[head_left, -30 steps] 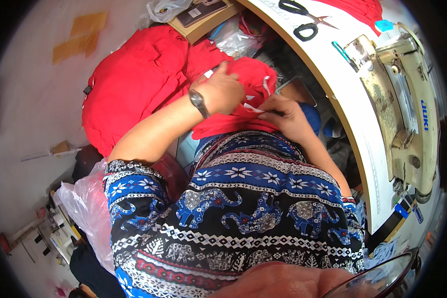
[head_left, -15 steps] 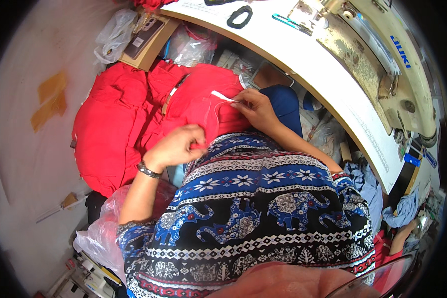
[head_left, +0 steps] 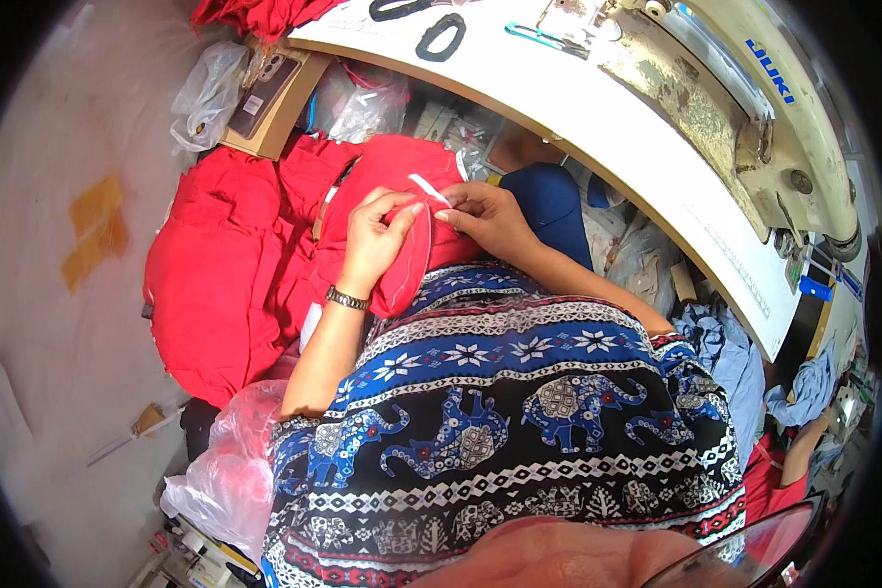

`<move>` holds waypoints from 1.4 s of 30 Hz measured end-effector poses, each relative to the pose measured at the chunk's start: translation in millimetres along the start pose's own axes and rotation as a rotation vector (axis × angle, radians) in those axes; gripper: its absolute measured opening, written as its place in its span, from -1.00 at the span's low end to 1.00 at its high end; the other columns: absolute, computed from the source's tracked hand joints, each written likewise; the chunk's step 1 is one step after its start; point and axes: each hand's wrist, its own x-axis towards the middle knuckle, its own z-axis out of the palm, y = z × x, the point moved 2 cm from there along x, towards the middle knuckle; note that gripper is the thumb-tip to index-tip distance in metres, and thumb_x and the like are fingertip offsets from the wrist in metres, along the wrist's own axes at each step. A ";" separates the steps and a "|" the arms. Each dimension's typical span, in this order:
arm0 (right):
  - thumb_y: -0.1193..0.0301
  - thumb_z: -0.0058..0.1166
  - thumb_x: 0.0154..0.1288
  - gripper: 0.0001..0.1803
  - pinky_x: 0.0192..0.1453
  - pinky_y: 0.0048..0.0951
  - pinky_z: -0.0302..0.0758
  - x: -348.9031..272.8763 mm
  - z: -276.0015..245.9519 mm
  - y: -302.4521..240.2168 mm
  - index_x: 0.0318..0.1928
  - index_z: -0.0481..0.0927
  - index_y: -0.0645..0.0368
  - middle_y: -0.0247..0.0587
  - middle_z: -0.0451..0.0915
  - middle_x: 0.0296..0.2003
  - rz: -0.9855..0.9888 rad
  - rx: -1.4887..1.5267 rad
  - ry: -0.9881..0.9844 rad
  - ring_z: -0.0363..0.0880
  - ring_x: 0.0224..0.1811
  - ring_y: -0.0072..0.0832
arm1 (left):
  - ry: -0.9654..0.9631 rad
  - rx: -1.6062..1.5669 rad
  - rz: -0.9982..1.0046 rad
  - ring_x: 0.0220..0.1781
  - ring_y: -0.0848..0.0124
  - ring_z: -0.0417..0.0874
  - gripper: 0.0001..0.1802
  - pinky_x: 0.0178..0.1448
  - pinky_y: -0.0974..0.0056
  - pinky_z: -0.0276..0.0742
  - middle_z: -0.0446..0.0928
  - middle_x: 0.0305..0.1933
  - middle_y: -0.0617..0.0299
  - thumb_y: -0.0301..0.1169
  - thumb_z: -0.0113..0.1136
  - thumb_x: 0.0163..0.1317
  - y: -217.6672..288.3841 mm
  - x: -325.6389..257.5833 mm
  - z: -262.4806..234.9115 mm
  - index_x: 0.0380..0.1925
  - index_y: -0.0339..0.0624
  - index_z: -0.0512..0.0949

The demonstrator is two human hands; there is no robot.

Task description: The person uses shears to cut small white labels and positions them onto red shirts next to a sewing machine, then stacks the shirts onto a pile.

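Across my lap lies a red garment (head_left: 414,257) with a pale seam line running down its folded edge. My left hand (head_left: 377,240), wearing a dark bracelet, pinches the upper edge of that cloth between thumb and fingers. Close beside it, my right hand (head_left: 490,218) is closed on the same edge, by the end of a narrow white strip (head_left: 427,188). The strip sticks up from the cloth between both hands; whether it is attached there I cannot tell.
A heap of red cloth (head_left: 211,265) bulges at my left. Ahead curves a white table (head_left: 519,83) bearing a sewing machine (head_left: 789,147), black bands (head_left: 441,37) and turquoise thread snips (head_left: 544,39). A cardboard box (head_left: 284,108) with a phone box stands far left. Another person's arm (head_left: 802,456) shows at right.
My left hand has moved up and forward to the cloth's edge, near my right hand. The right hand has shifted slightly from the white strip's end down to the edge. The view has turned slightly.
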 end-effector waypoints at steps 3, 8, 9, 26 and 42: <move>0.44 0.21 0.24 -0.83 -0.25 -0.58 0.52 -0.9 0.4 -0.8 -0.21 0.65 0.28 -0.28 0.65 -0.38 0.026 -0.166 0.022 0.57 -0.35 -0.67 | 0.134 0.095 0.072 -0.31 0.28 0.61 -0.80 -0.06 0.23 0.47 0.57 -0.37 0.16 -0.47 0.37 0.04 11.8 -6.5 -3.2 -0.30 -0.25 0.63; 0.44 0.20 0.26 -0.84 -0.29 -0.57 0.52 0.8 5.4 -1.1 -0.26 0.64 0.30 -0.33 0.65 -0.41 0.014 -0.028 0.032 0.56 -0.41 -0.67 | 0.150 0.356 0.388 -0.29 0.23 0.58 -0.83 -0.10 0.23 0.41 0.57 -0.36 0.17 -0.50 0.40 0.00 30.6 -19.5 4.1 -0.37 -0.21 0.63; 0.44 0.19 0.26 -0.85 -0.30 -0.57 0.52 0.8 6.7 -0.7 -0.27 0.63 0.31 -0.34 0.65 -0.42 0.021 0.034 0.014 0.56 -0.41 -0.67 | 0.133 0.322 0.329 -0.25 0.28 0.60 -0.86 -0.10 0.27 0.44 0.59 -0.35 0.16 -0.51 0.38 0.04 29.7 -21.7 6.9 -0.37 -0.21 0.63; 0.34 0.10 0.34 -0.78 -0.18 -0.56 0.50 -5.4 -17.4 10.4 -0.25 0.66 0.26 -0.32 0.65 -0.41 0.020 0.061 0.137 0.55 -0.35 -0.62 | -0.074 -0.189 -0.040 -0.20 0.38 0.63 -0.88 -0.06 0.36 0.52 0.64 -0.26 0.11 -0.58 0.29 0.12 4.5 -17.6 10.0 -0.31 -0.28 0.67; 0.43 0.11 0.29 -0.81 -0.22 -0.43 0.48 18.1 6.2 -25.5 -0.16 0.59 0.30 -0.20 0.64 -0.35 -0.017 0.040 -0.323 0.57 -0.31 -0.52 | -0.024 -0.777 -0.274 -0.17 0.48 0.63 -0.83 -0.06 0.41 0.55 0.64 -0.22 0.16 -0.68 0.24 0.12 29.2 -25.3 -13.2 -0.27 -0.30 0.61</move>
